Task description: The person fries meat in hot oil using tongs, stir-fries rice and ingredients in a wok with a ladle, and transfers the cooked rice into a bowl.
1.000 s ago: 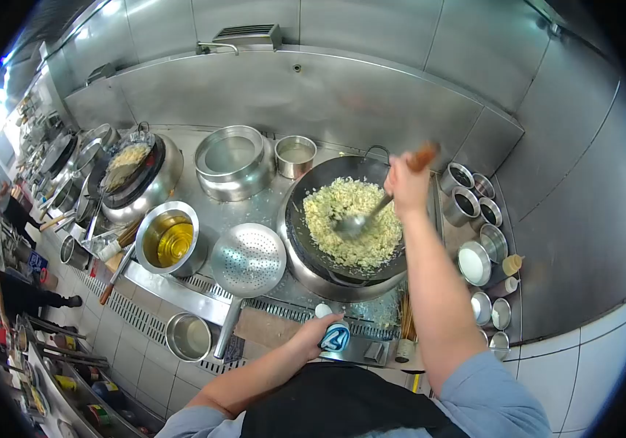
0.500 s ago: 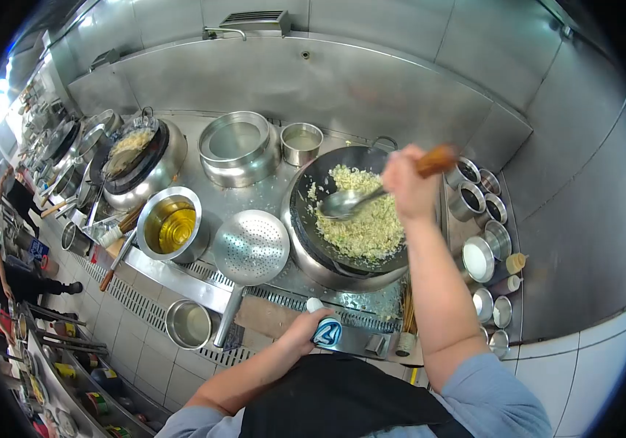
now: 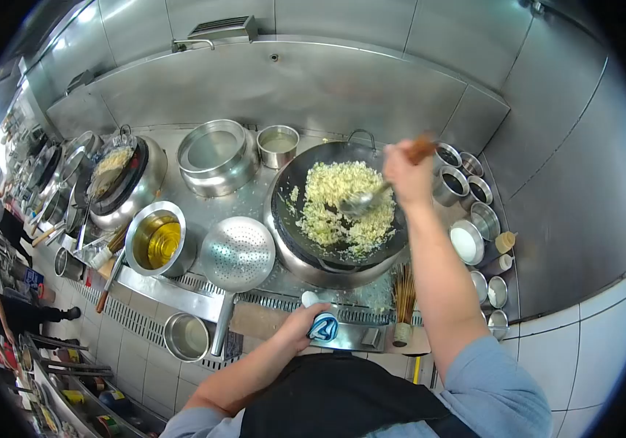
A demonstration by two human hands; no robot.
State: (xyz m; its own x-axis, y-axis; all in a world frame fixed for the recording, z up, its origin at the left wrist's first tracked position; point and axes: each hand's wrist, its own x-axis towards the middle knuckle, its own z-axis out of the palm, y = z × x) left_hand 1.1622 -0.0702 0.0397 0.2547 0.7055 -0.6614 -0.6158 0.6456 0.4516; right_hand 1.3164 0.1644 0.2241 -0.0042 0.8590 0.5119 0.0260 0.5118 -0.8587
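My right hand (image 3: 408,175) grips the wooden handle of a metal ladle (image 3: 359,204), closed round it. The ladle's bowl is down in loose, pale yellow-green fried rice (image 3: 342,186), blurred by motion. That rice lies in a large black wok (image 3: 291,226) on the burner. My left hand (image 3: 302,327), in front of the wok at the stove's near edge, is closed round a bunched blue-and-white thing (image 3: 323,328) that looks like a folded cloth. A white rounded end pokes out above the fingers. It is apart from the wok.
A perforated strainer (image 3: 238,254) and a pot of oil (image 3: 136,241) stand left of the wok. Seasoning pots (image 3: 465,244) line the right side. A bamboo brush (image 3: 403,299) lies at the front edge. Other people (image 3: 6,314) stand far left.
The view has shifted, so the stove sits further left. The ladle has moved within the rice, and a dark bare patch of wok now shows below its bowl. Both grips are kept.
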